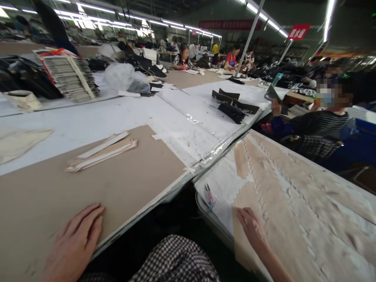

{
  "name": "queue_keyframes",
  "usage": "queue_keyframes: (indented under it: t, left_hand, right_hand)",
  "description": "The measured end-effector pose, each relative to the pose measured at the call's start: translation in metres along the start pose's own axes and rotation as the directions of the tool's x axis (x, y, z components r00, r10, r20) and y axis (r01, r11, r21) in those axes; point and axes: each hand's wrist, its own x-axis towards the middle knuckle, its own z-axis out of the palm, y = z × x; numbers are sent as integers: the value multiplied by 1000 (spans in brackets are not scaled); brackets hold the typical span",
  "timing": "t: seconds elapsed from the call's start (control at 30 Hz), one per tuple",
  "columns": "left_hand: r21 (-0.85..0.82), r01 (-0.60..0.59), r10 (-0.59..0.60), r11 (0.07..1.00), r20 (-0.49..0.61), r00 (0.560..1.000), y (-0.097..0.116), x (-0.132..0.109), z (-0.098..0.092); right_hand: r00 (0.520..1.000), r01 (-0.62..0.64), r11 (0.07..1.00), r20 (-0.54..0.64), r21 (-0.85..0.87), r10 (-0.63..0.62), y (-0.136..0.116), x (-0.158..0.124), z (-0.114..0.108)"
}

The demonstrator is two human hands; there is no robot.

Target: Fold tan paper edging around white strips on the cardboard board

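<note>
My left hand [78,235] lies palm down on the brown board [138,192], fingers stretched out, nothing in it. Beyond it on the board is a small bundle of folded tan and white strips [102,152]. On the lower table to the right, my right hand [251,225] rests its fingertips on a tan sheet piece [242,246], near that piece's left edge. Its thumb is hidden, and no grip on the piece shows. Rows of overlapping tan pieces [296,203] cover most of this table. Small snips [209,196] lie left of them.
A gap separates the two tables. Farther off are dark pieces [233,105], a stack of pale pieces [69,74], a clear plastic bag [125,78] and cream cloth [20,143]. A co-worker in stripes [317,121] sits at right. A metal pole [249,37] rises behind.
</note>
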Motion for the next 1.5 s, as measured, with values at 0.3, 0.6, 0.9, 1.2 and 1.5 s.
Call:
queue_keyframes:
  t: [0.3,0.6,0.9,1.2,1.5]
  left_hand:
    - [145,-47,49,988,-10,999,7,2,-6]
    - [174,-100,108,980,-38,993,16,7,-12]
    - [176,-97,103,980,-27,994,14,3,-13]
    - [-40,102,-101,994,27,994,48,5,-28]
    - [-822,196,179,534,337,925,218,-29,-102]
  right_hand:
    - [990,55,971,-111,-233,-83,-8,8,2]
    - [936,184,965,-266,-188,-230,-24,-6,-21]
    - [856,330,944,-414,-25,-310,-82,-59,-95]
    - [746,544,837,-495,64,-446,-198,-37,-168]
    - [634,773,570,-365,278,-682,-292,15,-152]
